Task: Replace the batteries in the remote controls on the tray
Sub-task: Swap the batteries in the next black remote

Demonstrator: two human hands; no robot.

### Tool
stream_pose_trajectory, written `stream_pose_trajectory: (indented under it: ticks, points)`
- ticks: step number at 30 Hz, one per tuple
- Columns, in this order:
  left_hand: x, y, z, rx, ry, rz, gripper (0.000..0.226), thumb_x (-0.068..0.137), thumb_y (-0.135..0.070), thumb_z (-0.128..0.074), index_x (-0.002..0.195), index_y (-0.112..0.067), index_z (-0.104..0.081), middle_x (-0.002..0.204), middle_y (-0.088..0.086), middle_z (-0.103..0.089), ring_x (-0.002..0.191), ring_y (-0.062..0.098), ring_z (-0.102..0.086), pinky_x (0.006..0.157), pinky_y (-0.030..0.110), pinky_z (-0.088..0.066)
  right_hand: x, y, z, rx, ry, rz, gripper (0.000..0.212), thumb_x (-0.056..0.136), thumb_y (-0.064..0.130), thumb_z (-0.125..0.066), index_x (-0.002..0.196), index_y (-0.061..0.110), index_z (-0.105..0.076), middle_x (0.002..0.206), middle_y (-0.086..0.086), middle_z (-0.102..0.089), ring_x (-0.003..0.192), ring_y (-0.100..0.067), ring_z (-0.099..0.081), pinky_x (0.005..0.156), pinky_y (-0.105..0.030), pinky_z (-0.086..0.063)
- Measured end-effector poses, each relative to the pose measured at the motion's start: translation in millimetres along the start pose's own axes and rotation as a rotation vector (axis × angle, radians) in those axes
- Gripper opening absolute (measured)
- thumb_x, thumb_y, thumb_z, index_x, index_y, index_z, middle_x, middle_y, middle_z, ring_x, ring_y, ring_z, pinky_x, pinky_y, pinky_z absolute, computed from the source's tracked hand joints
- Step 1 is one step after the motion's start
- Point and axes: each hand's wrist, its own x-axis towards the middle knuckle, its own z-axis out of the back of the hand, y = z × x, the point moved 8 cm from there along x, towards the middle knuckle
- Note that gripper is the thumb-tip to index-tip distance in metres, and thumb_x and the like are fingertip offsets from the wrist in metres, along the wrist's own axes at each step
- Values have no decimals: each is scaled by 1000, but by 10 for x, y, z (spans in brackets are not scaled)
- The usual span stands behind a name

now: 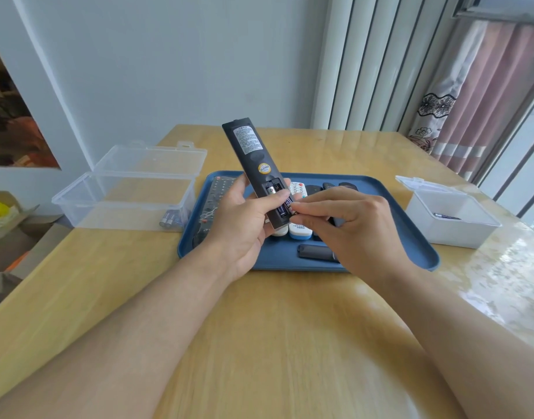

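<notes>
Clear open box (129, 189) with batteries (170, 220) on the counter (259, 328), left hand (244, 219) curled around black remote (255, 164) held above blue tray (380, 237), right hand (347, 220) pinching a battery (285, 207) at its open compartment, white box (450, 216) far right

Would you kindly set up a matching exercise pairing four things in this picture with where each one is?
Things:
1. black remote
2. blue tray
3. clear box
4. white box

Places:
A. on the table's right side
B. in the left hand
C. on the table's left side, lid open
D. mid-table, holding several remotes

Pairs: 1-B, 2-D, 3-C, 4-A
</notes>
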Motion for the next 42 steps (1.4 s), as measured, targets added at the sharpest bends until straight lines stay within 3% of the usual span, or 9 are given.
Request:
stream_pose_trajectory:
  ticks: [11, 17, 23, 26, 30, 34, 36, 38, 42]
  points:
    - [6, 38, -41, 4, 55, 50, 25, 100, -6, -58, 119, -21, -63, 117, 10, -75, 84, 21, -72, 65, 32, -59, 7, -75, -35, 2, 47, -156, 18, 78, 27, -84, 96, 22, -81, 94, 19, -71, 82, -4, -67, 72, -20, -55]
    - [18, 6, -35, 36, 78, 56, 26, 104, -9, -52, 127, -18, -60, 111, 8, -76, 86, 23, -73, 61, 33, -57, -108, -323, -157, 325, 112, -605, 25, 72, 28, -90, 88, 22, -72, 76, 7, -72, 53, 0, -57, 48, -11, -40]
    - [15, 38, -60, 44, 133, 83, 29, 104, -9, -51, 129, -20, -58, 125, 12, -72, 104, 32, -72, 78, 45, -61, -155, -309, -214, 543, 149, -764, 32, 76, 12, -85, 90, 10, -56, 82, -1, -75, 55, -2, -60, 47, -12, -40]
    - [8, 54, -90, 51, 163, 89, 33, 105, -8, -49, 134, -20, -55, 127, 11, -71, 110, 36, -70, 87, 52, -60, -170, -326, -256, 572, 184, -779, 35, 78, 8, -83, 85, 12, -49, 88, -9, -77, 61, -7, -64, 62, -24, -44]
    - [7, 71, -103, 81, 166, 78, 31, 105, -6, -49, 132, -19, -56, 125, 11, -72, 103, 32, -72, 87, 52, -60, -182, -355, -254, 526, 188, -772, 37, 80, 6, -81, 79, 14, -45, 94, -16, -76, 63, -11, -63, 59, -22, -43]
    - [5, 88, -96, 101, 158, 86, 30, 105, -6, -48, 132, -16, -56, 126, 15, -71, 107, 35, -71, 90, 57, -58, -167, -332, -247, 460, 188, -735, 35, 81, 14, -83, 78, 13, -48, 84, -6, -76, 61, -7, -63, 54, -14, -43]
    - [2, 76, -85, 93, 145, 93, 28, 105, -8, -48, 131, -12, -58, 125, 15, -71, 110, 37, -70, 90, 59, -58, -135, -337, -207, 394, 203, -719, 32, 79, 28, -85, 82, 14, -56, 79, -2, -76, 60, -9, -62, 57, -23, -47]
    - [-3, 34, -53, 75, 104, 88, 28, 105, -10, -48, 132, -10, -58, 117, 10, -75, 100, 33, -74, 81, 54, -61, -85, -366, -141, 288, 205, -685, 31, 79, 45, -81, 84, 20, -64, 78, 0, -74, 61, -13, -58, 59, -37, -51]
    - [5, -31, 31, 38, 1, 71, 28, 105, -13, -51, 133, -9, -55, 118, 10, -74, 97, 28, -76, 60, 41, -61, -37, -428, -34, -206, 346, -536, 18, 79, 52, -78, 78, 34, -73, 63, 14, -62, 61, -1, -52, 57, -21, -40]
